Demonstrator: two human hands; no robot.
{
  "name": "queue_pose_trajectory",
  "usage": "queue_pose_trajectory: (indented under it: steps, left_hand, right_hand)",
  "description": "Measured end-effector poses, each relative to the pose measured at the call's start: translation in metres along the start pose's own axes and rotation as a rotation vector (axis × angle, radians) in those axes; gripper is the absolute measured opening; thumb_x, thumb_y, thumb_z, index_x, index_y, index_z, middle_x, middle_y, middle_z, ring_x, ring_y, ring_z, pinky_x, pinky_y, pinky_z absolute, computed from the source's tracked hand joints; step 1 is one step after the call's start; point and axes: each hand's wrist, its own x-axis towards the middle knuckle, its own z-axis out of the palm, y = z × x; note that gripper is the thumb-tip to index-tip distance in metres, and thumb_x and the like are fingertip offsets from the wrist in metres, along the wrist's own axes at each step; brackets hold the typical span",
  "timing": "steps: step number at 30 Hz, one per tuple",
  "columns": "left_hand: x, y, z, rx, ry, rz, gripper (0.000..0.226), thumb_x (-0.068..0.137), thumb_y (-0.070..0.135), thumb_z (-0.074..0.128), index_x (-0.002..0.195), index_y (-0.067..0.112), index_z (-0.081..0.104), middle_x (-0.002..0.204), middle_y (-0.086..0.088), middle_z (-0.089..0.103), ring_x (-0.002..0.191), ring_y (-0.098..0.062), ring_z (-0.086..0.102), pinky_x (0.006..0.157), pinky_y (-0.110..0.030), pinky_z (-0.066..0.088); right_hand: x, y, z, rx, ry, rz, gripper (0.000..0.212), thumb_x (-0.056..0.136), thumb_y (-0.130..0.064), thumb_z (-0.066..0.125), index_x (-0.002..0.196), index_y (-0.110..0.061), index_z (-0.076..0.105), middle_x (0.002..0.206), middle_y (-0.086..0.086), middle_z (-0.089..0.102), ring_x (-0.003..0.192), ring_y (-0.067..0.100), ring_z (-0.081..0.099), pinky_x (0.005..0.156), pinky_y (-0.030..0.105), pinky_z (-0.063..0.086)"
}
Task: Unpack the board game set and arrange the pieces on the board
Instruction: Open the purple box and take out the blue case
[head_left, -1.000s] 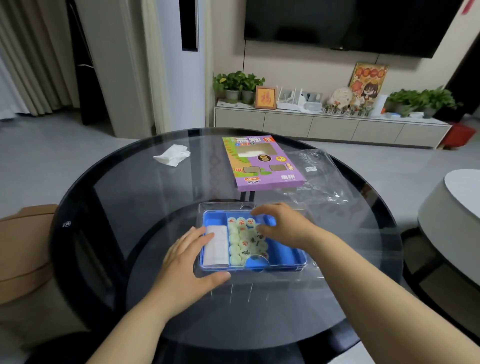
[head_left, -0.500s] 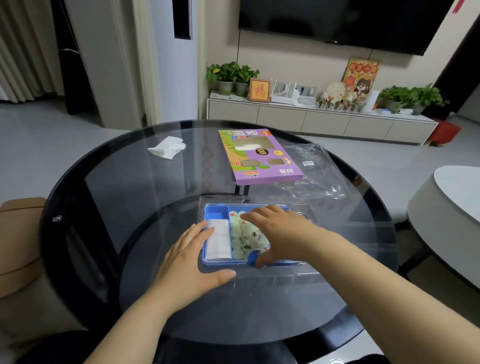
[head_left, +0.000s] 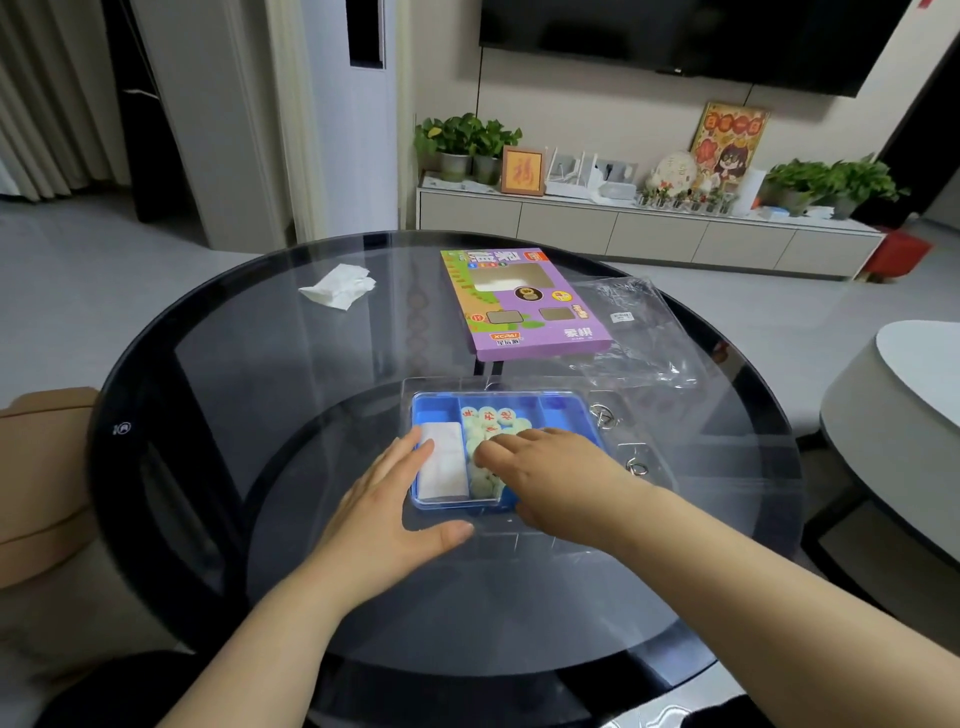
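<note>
A blue plastic tray (head_left: 563, 410) lies on the round glass table (head_left: 270, 415), set in a clear plastic shell. Its middle compartment holds several pale round game pieces (head_left: 487, 415) with red characters. A white folded sheet (head_left: 442, 460) fills the left compartment. My left hand (head_left: 387, 514) lies flat against the tray's left side, fingertips at the white sheet, thumb along the front edge. My right hand (head_left: 550, 475) reaches over the tray, fingers spread on the pieces and covering the tray's right front part. Whether it grips a piece is hidden.
The purple game box (head_left: 524, 306) lies flat beyond the tray. A crumpled clear plastic bag (head_left: 639, 332) sits to its right. A white tissue (head_left: 338, 286) lies at the table's far left. A grey round seat (head_left: 893, 415) stands to the right of the table.
My right hand has slid left and nearer across the tray, from its far right part onto the pieces. My left hand stays at the tray's left side.
</note>
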Motion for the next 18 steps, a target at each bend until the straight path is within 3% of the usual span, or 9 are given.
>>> queue_pose_trajectory:
  steps: [3, 6, 10, 12, 16, 18]
  left_hand:
    - [0.000, -0.001, 0.000, -0.020, 0.007, -0.003, 0.092, 0.072, 0.055, 0.065, 0.144, 0.031, 0.013, 0.131, 0.037, -0.005, 0.140, -0.002, 0.006, 0.114, -0.030, 0.016]
    - [0.000, 0.000, 0.001, -0.023, 0.032, 0.003, 0.089, 0.075, 0.046, 0.065, 0.144, 0.030, 0.011, 0.132, 0.036, -0.004, 0.140, -0.002, 0.006, 0.114, -0.029, 0.016]
    - [-0.001, -0.002, 0.004, -0.050, 0.085, 0.023, 0.093, 0.076, 0.046, 0.064, 0.144, 0.031, 0.001, 0.135, 0.033, -0.004, 0.140, -0.002, 0.004, 0.113, -0.027, 0.014]
    - [0.000, -0.002, 0.005, -0.062, 0.121, 0.033, 0.091, 0.079, 0.039, 0.064, 0.144, 0.031, 0.001, 0.143, 0.028, 0.000, 0.140, -0.002, 0.004, 0.113, -0.027, 0.014]
    - [0.003, -0.002, 0.003, -0.095, 0.160, 0.041, 0.077, 0.079, 0.033, 0.067, 0.141, 0.029, 0.023, 0.149, 0.019, 0.013, 0.138, -0.003, 0.012, 0.110, -0.024, 0.016]
    - [0.009, -0.003, -0.002, 0.001, 0.228, 0.082, 0.071, 0.071, 0.043, 0.066, 0.134, 0.026, 0.039, 0.147, 0.014, 0.026, 0.137, -0.005, 0.016, 0.109, -0.021, 0.014]
  right_hand:
    - [-0.001, -0.001, 0.003, 0.034, 0.009, 0.003, 0.040, 0.090, -0.008, 0.043, 0.128, -0.012, 0.033, 0.127, 0.007, 0.047, 0.113, 0.028, 0.045, 0.073, 0.035, 0.037]
    - [-0.002, -0.002, 0.008, 0.035, 0.039, 0.001, 0.038, 0.089, -0.004, 0.043, 0.124, -0.013, 0.035, 0.125, 0.006, 0.046, 0.113, 0.027, 0.044, 0.066, 0.033, 0.032]
    - [-0.002, 0.000, 0.013, 0.020, 0.092, -0.021, 0.037, 0.088, -0.002, 0.042, 0.123, -0.013, 0.036, 0.129, 0.004, 0.044, 0.115, 0.025, 0.043, 0.065, 0.033, 0.033]
    - [-0.003, 0.002, 0.012, 0.055, 0.114, -0.027, 0.041, 0.089, -0.003, 0.042, 0.127, -0.015, 0.035, 0.136, 0.002, 0.041, 0.121, 0.024, 0.041, 0.075, 0.035, 0.041]
    - [-0.004, 0.007, 0.015, 0.067, 0.140, -0.026, 0.043, 0.092, -0.004, 0.041, 0.134, -0.015, 0.036, 0.146, 0.000, 0.034, 0.131, 0.021, 0.034, 0.091, 0.035, 0.042]
    - [-0.005, 0.010, 0.017, 0.100, 0.280, -0.097, 0.040, 0.080, -0.002, 0.053, 0.120, -0.010, 0.054, 0.132, 0.004, 0.054, 0.117, 0.022, 0.054, 0.079, 0.033, 0.053]
